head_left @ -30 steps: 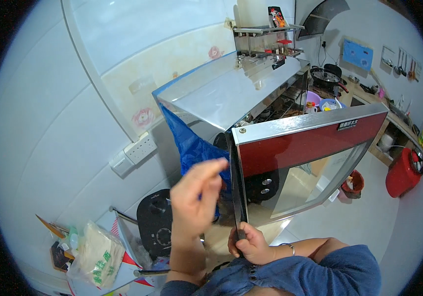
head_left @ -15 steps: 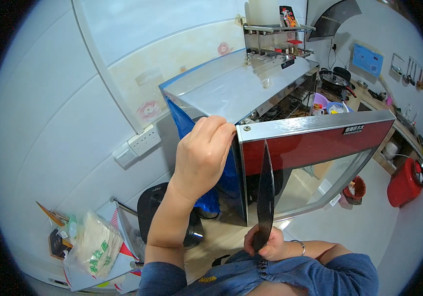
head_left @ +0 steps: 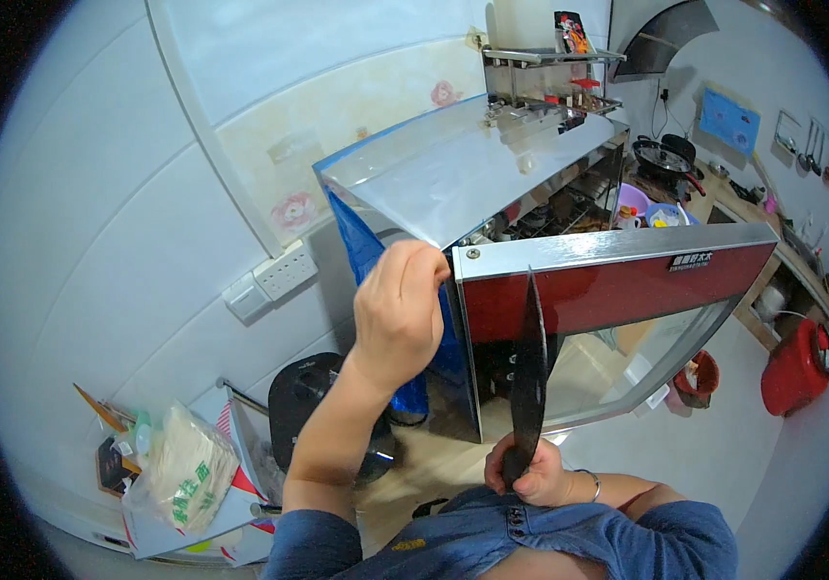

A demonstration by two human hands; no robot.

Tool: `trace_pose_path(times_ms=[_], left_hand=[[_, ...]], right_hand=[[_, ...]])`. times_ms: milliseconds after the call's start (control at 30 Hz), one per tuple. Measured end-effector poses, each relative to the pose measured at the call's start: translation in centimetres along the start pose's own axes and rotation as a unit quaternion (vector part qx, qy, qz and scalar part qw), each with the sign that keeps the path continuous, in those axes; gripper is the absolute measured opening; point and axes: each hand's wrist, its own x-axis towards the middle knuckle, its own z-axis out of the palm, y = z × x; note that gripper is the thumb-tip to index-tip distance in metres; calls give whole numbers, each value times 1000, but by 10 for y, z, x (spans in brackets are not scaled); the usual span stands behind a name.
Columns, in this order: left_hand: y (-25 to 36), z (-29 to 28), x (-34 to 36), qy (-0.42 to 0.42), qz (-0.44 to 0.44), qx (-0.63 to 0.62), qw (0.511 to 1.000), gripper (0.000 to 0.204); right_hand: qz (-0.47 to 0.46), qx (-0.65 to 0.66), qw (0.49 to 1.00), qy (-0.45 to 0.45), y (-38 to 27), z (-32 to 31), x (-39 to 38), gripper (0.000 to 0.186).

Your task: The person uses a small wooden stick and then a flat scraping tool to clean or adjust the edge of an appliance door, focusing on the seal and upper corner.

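Note:
My right hand is closed round the lower end of a kitchen knife, whose long dark blade points up in front of the door. My left hand is curled into a fist at the left upper corner of the cabinet door; whether its fingers pinch anything is hidden. The door has a silver top edge, a red panel and a glass pane, and stands swung out from the disinfection-type cabinet. Blue film hangs down the cabinet's side, just behind my left hand. A screw shows on the door's top corner.
A black lidded bin stands below my left arm, near a bag of noodles on a box. A socket strip is on the wall. At right are a pan, a red bucket and a small red bin.
The door's left corner has shifted slightly left, and my left hand has moved a little down with its fingers curled further in. My right hand with the knife has drifted slightly right and up.

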Motion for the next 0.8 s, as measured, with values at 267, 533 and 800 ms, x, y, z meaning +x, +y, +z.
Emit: trace_pose_path(times_ms=[267,533,800], left_hand=[[2,14,-17,143,-44,-84,985,18],[2,-7,7,51,43,-3,998,20],[8,-6,13,-39,48,143,988,27]], right_hand=[[3,13,1000,10,-5,0,0,61],[15,3,1000,12,-2,-6,-3,59],[11,-18,1000,11,-6,-8,-4,59]])
